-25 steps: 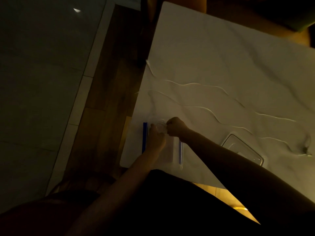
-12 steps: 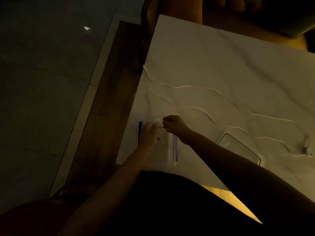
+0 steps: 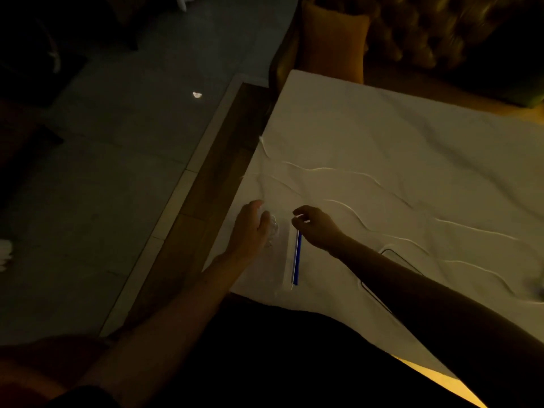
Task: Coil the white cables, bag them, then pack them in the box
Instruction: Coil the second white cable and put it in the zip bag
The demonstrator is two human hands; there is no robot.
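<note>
A clear zip bag (image 3: 281,262) with a blue seal strip (image 3: 296,256) lies flat near the table's front left corner. My left hand (image 3: 250,228) curls over a coiled white cable (image 3: 273,228) at the bag's left side; whether the coil is fully inside is unclear. My right hand (image 3: 315,225) pinches the top end of the seal strip. Loose white cables snake across the table: one (image 3: 338,169) farther back, one (image 3: 348,207) just beyond my right hand, others (image 3: 471,229) to the right. The clear box (image 3: 394,252) is mostly hidden behind my right forearm.
The white marble table (image 3: 382,128) has its left edge right beside the bag, with a wooden strip and grey floor (image 3: 132,172) below. A yellow cushioned chair (image 3: 332,42) stands at the far end. The light is very dim.
My hands have moved apart, the right one now at the blue strip's top end. The second blue strip by my left hand is no longer visible. The view tilted up.
</note>
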